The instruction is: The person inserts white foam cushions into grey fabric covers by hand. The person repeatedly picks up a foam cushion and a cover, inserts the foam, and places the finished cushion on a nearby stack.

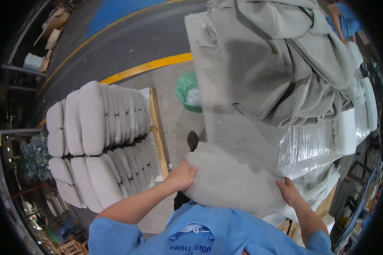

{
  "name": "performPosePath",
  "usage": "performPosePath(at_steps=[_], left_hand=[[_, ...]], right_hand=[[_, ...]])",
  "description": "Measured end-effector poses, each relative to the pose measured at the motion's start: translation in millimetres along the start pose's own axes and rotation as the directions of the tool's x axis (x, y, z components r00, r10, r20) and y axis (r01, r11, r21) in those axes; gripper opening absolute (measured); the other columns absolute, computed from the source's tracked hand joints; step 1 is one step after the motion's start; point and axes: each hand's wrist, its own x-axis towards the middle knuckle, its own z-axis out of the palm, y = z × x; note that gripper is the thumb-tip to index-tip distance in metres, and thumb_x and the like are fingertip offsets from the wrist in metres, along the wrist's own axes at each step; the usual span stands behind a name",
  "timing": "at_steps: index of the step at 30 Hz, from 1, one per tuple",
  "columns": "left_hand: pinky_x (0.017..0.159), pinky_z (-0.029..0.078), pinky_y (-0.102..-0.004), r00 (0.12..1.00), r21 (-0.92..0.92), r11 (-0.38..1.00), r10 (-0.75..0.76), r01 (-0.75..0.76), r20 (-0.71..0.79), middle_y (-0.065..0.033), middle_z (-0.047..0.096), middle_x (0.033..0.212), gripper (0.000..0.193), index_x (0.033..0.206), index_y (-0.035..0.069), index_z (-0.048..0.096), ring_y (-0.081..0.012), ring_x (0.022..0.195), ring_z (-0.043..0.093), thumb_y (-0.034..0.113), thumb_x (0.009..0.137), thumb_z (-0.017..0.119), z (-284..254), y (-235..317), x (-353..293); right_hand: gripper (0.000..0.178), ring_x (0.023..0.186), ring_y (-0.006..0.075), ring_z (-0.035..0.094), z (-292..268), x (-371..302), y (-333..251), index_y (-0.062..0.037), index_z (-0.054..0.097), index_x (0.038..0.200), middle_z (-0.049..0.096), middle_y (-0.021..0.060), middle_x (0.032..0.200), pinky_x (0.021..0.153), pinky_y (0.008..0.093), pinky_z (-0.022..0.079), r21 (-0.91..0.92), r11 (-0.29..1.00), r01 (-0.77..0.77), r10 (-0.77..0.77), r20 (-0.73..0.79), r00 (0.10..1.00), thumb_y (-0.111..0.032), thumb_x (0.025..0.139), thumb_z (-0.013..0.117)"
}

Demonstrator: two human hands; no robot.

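Between my two hands, close to my body, a flat light-grey fabric piece (234, 178) is spread out. My left hand (182, 175) grips its left edge, thumb on top and the other fingers hidden beneath. On the opposite side my right hand (288, 191) pinches the right edge, fingers pointing up along it. Beyond the piece lies a worktable (238, 123) with a pale covering. A large heap of grey fabric (281, 59) is piled in loose folds on its far part.
Light-grey cushions (91, 119) stand in tall stacks on a wood-edged pallet (157, 127) at my left. A green bag (185, 91) with white stuffing is on the floor beside the table. Clear plastic sheeting (306, 148) and white foam (347, 131) lie at right. Another person (347, 21) is at far right.
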Motion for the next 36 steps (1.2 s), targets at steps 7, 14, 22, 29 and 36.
performPosePath(at_steps=[7, 14, 22, 29, 36], left_hand=[[0.103, 0.048, -0.0539, 0.993, 0.048, 0.992, -0.115, 0.113, 0.036, -0.0406, 0.065, 0.118, 0.058, 0.133, -0.013, 0.046, -0.0534, 0.115, 0.063, 0.040, 0.108, 0.044, -9, 16, 28], [0.105, 0.047, -0.0512, 0.975, 0.059, 0.982, -0.187, 0.181, 0.122, -0.0408, 0.064, 0.120, 0.060, 0.131, -0.013, 0.051, -0.0530, 0.119, 0.062, 0.042, 0.109, 0.042, -18, 19, 65], [0.102, 0.047, -0.0486, 0.967, -0.063, 0.978, -0.186, 0.199, 0.174, -0.0353, 0.067, 0.120, 0.060, 0.118, -0.012, 0.066, -0.0497, 0.118, 0.063, 0.041, 0.108, 0.040, -20, 20, 105], [0.097, 0.049, -0.0377, 0.961, -0.396, 0.881, -0.195, 0.260, 0.198, -0.0183, 0.070, 0.122, 0.057, 0.130, -0.007, 0.063, -0.0250, 0.111, 0.065, 0.043, 0.108, 0.048, -8, 6, 105], [0.104, 0.046, -0.0364, 0.985, -0.440, 0.891, -0.036, 0.108, 0.170, -0.0162, 0.063, 0.134, 0.066, 0.147, -0.004, 0.050, -0.0235, 0.121, 0.058, 0.042, 0.102, 0.066, -21, 30, 59]], right_hand=[[0.068, 0.113, 0.0308, 0.066, 8, 18, -12, 0.0142, 0.046, 0.141, 0.065, 0.0278, 0.126, 0.095, 0.0386, 0.054, -0.080, 0.989, -0.126, 0.121, -0.065, 0.991, -0.041, 0.104, 0.059], [0.065, 0.111, 0.0317, 0.067, 5, 34, -21, 0.0165, 0.054, 0.131, 0.067, 0.0280, 0.121, 0.093, 0.0390, 0.053, -0.077, 0.973, -0.216, 0.215, -0.017, 0.976, -0.042, 0.104, 0.057], [0.065, 0.103, 0.0259, 0.068, -3, 58, -22, 0.0138, 0.065, 0.120, 0.071, 0.0241, 0.110, 0.087, 0.0381, 0.054, -0.029, 0.954, -0.299, 0.299, 0.018, 0.954, -0.048, 0.104, 0.055], [0.055, 0.104, 0.0228, 0.070, -7, 56, -46, 0.0023, 0.068, 0.129, 0.073, 0.0131, 0.117, 0.090, 0.0395, 0.056, 0.119, 0.930, -0.347, 0.347, 0.023, 0.938, -0.046, 0.105, 0.057], [0.063, 0.117, 0.0219, 0.066, -5, 15, 9, -0.0011, 0.055, 0.144, 0.065, 0.0125, 0.134, 0.097, 0.0388, 0.055, 0.329, 0.937, -0.120, 0.114, 0.038, 0.993, -0.050, 0.104, 0.060]])
